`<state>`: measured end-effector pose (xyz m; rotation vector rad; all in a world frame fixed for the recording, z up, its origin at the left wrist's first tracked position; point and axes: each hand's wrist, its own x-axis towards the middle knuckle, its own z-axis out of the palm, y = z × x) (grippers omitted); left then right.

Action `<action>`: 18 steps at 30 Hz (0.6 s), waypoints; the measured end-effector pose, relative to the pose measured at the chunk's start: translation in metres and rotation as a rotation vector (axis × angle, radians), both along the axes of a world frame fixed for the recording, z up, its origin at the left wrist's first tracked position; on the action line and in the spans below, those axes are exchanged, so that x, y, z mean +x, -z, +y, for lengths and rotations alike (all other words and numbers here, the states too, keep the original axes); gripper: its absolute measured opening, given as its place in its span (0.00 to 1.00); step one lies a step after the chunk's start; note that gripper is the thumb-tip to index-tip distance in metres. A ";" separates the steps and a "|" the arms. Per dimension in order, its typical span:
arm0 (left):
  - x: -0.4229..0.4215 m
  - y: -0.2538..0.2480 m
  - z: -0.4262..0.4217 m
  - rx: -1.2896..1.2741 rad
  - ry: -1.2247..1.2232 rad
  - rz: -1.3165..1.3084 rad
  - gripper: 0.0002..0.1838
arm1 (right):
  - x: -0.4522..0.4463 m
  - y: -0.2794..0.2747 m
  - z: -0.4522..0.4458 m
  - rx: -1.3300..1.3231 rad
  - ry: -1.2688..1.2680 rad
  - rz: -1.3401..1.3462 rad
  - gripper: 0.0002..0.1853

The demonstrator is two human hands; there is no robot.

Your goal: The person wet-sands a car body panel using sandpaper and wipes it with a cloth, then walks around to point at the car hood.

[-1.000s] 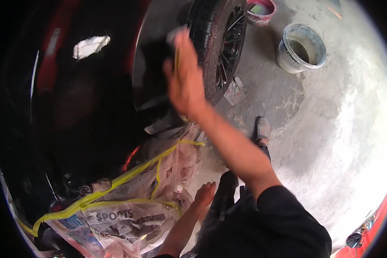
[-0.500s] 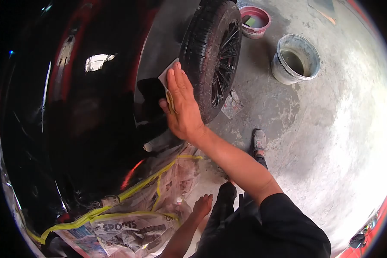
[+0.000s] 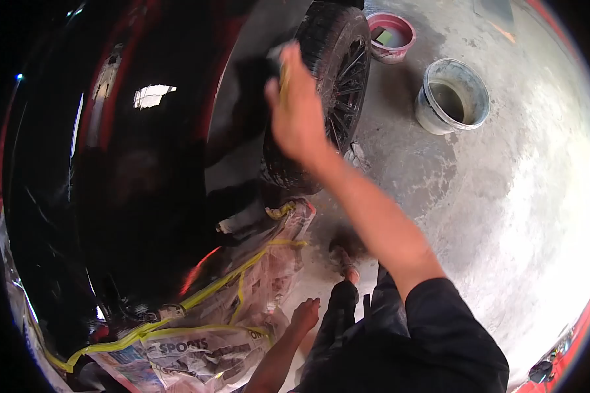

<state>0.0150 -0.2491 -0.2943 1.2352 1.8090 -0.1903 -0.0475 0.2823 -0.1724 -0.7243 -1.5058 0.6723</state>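
Note:
My right hand (image 3: 298,118) presses a thin yellow-edged sheet, partly hidden behind the palm, against the grey-black panel (image 3: 233,124) beside the wheel arch. The hand is slightly blurred, its fingers pointing up near the tyre (image 3: 285,164). Lower down, my left hand (image 3: 306,313) hangs beside my leg, fingers curled; whether anything is inside is hidden. Newspaper (image 3: 183,354) fixed with yellow tape (image 3: 223,280) covers the lower part of the glossy dark car body (image 3: 144,216).
On the concrete floor (image 3: 505,216) stand a grey bucket (image 3: 432,118) with liquid in it and a pink basin (image 3: 410,40) holding liquid and a green block (image 3: 383,37). My shoe is below the wheel. Something red lies at the lower right edge.
My right hand went down along the panel, then back up with the sheet. My foot has moved back toward my body. The left hand has barely moved.

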 end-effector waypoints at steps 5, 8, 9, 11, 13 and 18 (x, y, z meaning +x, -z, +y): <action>0.003 0.004 0.003 0.047 -0.087 0.010 0.12 | 0.003 -0.032 0.123 -0.293 0.042 0.013 0.26; 0.009 0.009 0.003 0.048 -0.099 -0.023 0.14 | 0.012 -0.047 0.059 -0.196 -0.060 -0.023 0.21; 0.012 0.008 0.004 0.028 -0.082 -0.027 0.15 | 0.006 -0.031 0.014 -0.057 -0.054 -0.058 0.29; 0.014 0.005 0.009 0.001 -0.065 -0.029 0.16 | 0.019 -0.015 -0.073 0.014 -0.219 -0.135 0.41; 0.013 0.003 0.016 -0.013 -0.062 -0.025 0.14 | 0.028 -0.017 -0.089 -0.036 -0.325 -0.183 0.44; 0.006 0.010 0.028 0.036 -0.086 -0.005 0.14 | 0.007 -0.034 0.057 -0.361 -0.135 0.074 0.30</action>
